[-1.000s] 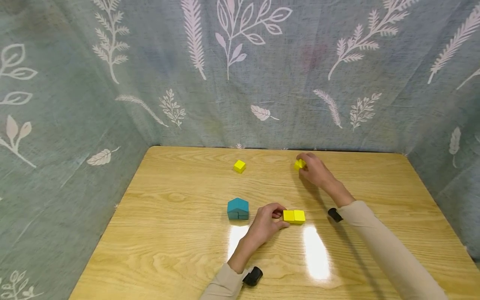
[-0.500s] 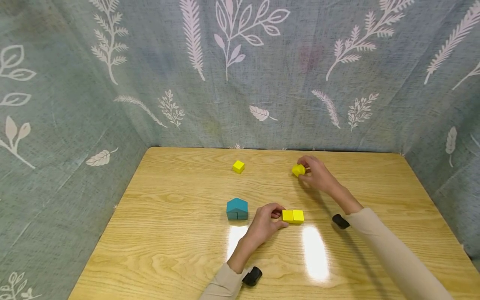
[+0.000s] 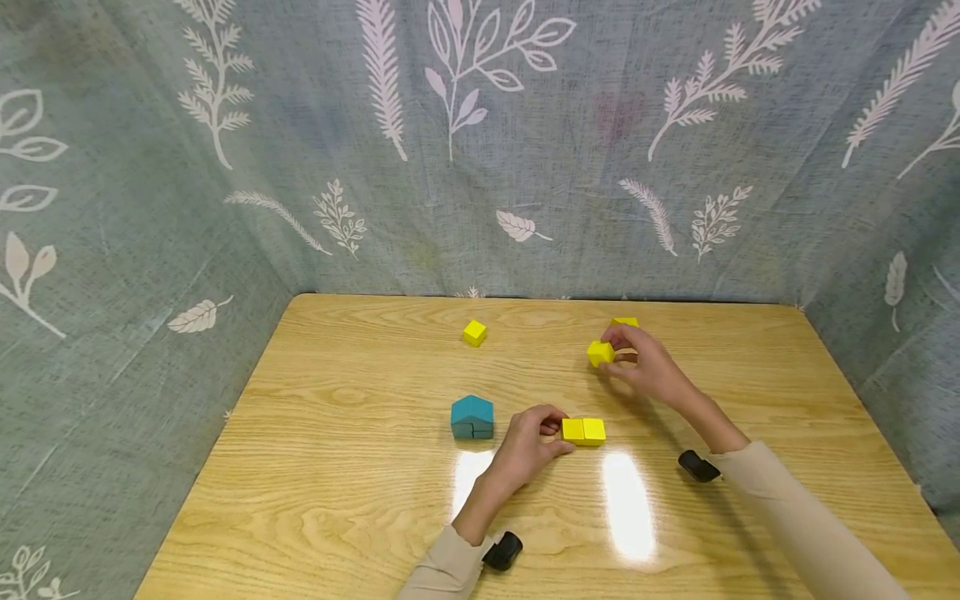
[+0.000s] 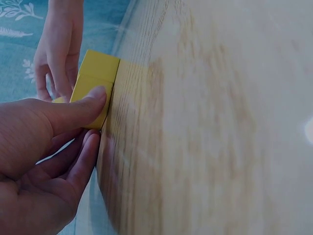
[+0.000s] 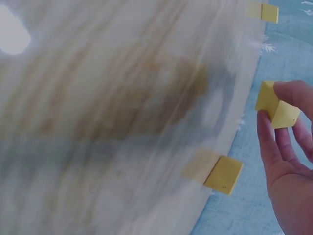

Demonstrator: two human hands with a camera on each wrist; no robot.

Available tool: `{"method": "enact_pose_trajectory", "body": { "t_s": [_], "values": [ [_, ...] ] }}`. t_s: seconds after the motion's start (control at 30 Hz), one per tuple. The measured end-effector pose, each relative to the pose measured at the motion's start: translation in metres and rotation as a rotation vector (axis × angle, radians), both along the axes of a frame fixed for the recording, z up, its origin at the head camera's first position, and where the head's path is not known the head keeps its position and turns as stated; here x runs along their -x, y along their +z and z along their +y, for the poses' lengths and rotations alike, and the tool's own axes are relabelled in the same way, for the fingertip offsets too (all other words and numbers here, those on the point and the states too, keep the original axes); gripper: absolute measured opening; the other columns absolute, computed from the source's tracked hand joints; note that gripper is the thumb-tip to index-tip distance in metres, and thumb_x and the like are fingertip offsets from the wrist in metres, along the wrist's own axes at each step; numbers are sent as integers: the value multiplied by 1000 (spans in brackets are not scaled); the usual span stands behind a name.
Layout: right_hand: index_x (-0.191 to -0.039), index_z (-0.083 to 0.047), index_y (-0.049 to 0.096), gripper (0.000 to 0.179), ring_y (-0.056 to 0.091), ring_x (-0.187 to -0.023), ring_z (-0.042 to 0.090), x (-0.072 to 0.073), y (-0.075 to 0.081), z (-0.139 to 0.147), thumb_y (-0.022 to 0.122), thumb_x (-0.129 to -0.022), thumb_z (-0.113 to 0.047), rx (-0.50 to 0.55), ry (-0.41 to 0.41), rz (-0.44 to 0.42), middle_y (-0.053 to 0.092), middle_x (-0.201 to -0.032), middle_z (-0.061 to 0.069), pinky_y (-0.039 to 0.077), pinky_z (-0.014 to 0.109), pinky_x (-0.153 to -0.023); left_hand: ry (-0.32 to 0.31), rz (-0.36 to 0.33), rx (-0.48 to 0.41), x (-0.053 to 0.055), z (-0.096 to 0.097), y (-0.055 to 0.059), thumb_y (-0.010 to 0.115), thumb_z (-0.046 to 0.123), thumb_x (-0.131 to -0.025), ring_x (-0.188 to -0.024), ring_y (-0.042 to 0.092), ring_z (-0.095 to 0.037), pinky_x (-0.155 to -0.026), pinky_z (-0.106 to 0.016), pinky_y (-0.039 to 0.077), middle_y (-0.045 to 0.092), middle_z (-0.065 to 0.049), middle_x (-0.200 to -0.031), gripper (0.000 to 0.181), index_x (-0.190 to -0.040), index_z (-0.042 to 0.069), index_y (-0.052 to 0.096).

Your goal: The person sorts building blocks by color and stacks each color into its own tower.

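My left hand (image 3: 525, 446) holds the near end of a pair of yellow blocks (image 3: 593, 431) lying side by side on the table. In the left wrist view its thumb presses one face of the yellow pair (image 4: 100, 67), with fingertips at the opposite side. My right hand (image 3: 648, 367) pinches another yellow block (image 3: 600, 354) between thumb and fingers, farther back. The right wrist view shows this held block (image 5: 268, 100) tilted at the fingertips. Just behind the right hand lies one more yellow block (image 3: 626, 322), partly hidden by it.
A teal house-shaped stack of blocks (image 3: 472, 418) stands left of the left hand. At the back of the wooden table (image 3: 337, 467) sits a single yellow cube (image 3: 474, 333). Leaf-patterned cloth (image 3: 420, 200) hangs behind the table and at both sides.
My right hand has drawn its yellow block toward the front, turning it and uncovering the yellow block behind. My left hand stays at the yellow pair.
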State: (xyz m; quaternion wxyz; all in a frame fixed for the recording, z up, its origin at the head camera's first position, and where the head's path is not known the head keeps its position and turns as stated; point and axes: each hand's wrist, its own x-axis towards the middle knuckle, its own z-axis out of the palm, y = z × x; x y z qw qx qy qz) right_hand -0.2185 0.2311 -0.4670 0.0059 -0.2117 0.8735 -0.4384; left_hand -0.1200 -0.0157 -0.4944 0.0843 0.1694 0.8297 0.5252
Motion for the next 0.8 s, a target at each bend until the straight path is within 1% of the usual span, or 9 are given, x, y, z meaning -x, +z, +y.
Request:
{"method": "enact_pose_trajectory", "body": {
  "t_s": [0.2,0.4,0.5,0.57,0.7,0.8],
  "values": [
    [-122,5,58,39,62,-109,36,-12,0,3,78,-88,6,57,0,-13,62,-120,21,57,49,-93,-1,6,-8,1,1,-2,83,2,-85,-96,67,-21,-86,-27,58,70,-9,-104,30,-112,-1,71],
    [-130,5,60,43,61,-114,36,-27,-1,6,77,-90,2,77,11,-19,61,-127,21,57,43,-96,4,9,-5,1,2,-3,84,2,-84,-95,68,-21,-85,-26,58,71,-9,-103,31,-112,-1,71],
    [-129,4,62,42,62,-114,32,-34,-1,7,77,-90,2,103,32,-15,62,-125,19,56,39,-96,7,10,-4,1,2,-2,84,1,-84,-94,68,-21,-84,-25,58,71,-9,-102,30,-111,-1,71],
    [-127,2,63,40,63,-114,27,-37,-2,7,78,-90,2,126,44,-20,63,-125,17,56,35,-96,8,12,-3,1,2,-2,84,1,-84,-94,68,-21,-84,-26,59,71,-9,-102,29,-110,-1,71],
    [-126,2,62,40,63,-114,14,-44,-3,8,78,-89,4,186,70,-61,64,-124,17,54,27,-97,7,8,-7,1,2,-1,84,1,-84,-94,68,-21,-85,-27,59,71,-9,-102,28,-110,-1,71],
    [-125,4,62,40,63,-114,11,-49,-3,8,77,-89,7,243,93,-99,63,-122,20,53,25,-99,7,8,-11,1,2,-1,84,1,-85,-95,68,-21,-85,-26,59,71,-9,-103,28,-110,-1,72]
  ]
}}
